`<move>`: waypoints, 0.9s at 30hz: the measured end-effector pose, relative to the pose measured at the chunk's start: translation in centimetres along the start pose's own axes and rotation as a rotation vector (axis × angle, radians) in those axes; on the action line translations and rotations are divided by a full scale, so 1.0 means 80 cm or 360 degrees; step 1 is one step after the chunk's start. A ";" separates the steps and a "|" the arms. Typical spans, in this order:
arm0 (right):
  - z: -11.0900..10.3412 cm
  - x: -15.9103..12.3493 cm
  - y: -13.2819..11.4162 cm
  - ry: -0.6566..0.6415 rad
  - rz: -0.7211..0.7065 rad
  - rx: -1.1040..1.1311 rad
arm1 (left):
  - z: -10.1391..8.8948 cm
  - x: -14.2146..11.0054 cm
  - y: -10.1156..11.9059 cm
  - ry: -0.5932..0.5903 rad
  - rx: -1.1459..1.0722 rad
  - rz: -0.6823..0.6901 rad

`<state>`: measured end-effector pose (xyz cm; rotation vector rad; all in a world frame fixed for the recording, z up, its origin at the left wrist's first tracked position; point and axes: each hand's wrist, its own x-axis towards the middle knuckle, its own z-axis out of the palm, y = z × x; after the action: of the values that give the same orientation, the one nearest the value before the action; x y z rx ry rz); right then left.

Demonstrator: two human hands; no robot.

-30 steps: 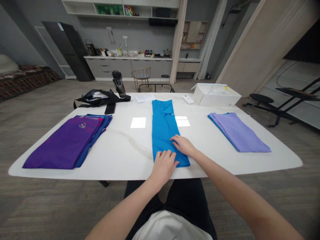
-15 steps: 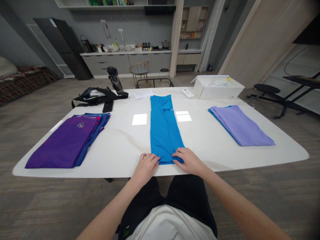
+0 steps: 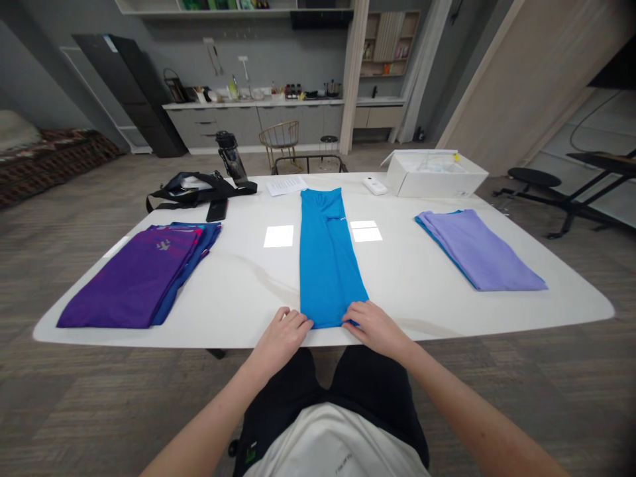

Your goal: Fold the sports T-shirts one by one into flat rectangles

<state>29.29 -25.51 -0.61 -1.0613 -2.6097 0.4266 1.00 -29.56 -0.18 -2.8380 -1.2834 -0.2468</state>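
A blue garment (image 3: pixel 328 265), folded into a long strip, lies flat on the white table (image 3: pixel 238 285) with its lower end near the front edge. Small white print shows on its right side, near the far end. My left hand (image 3: pixel 282 336) is at the lower left corner, curled fingers pinching the hem. At the lower right, my right hand (image 3: pixel 375 326) has its thumb and fingers closed on the same hem, covering that corner.
Folded purple and navy clothes (image 3: pixel 134 278) lie on the left, a folded lavender garment (image 3: pixel 487 252) over blue cloth on the right. Farther back are a black bag (image 3: pixel 199 189), a phone (image 3: pixel 217 210), a dark bottle (image 3: pixel 231 159), paper (image 3: pixel 287 185) and a white box (image 3: pixel 437 179).
The garment's lower end lies smoother and straighter. My left hand has shifted slightly left and down, toward the corner; my right hand has lowered slightly with the hem. The view has shifted slightly.
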 end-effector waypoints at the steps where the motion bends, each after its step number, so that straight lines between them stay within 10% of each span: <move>1: 0.002 -0.002 0.000 -0.0009 0.0004 0.0019 | 0.002 -0.002 0.000 -0.0013 -0.0004 0.0017; 12: -0.007 -0.011 -0.002 0.0027 0.0064 0.0309 | 0.002 0.001 -0.036 -0.0002 -0.0231 0.0122; 27: -0.016 -0.062 0.072 0.0127 0.0259 0.0431 | 0.041 -0.006 -0.070 0.0112 -0.0589 0.0201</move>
<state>36.73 -24.89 -2.34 -1.1720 -2.3225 0.7354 -3.00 -25.95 -3.78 -3.1612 -1.1433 -0.6360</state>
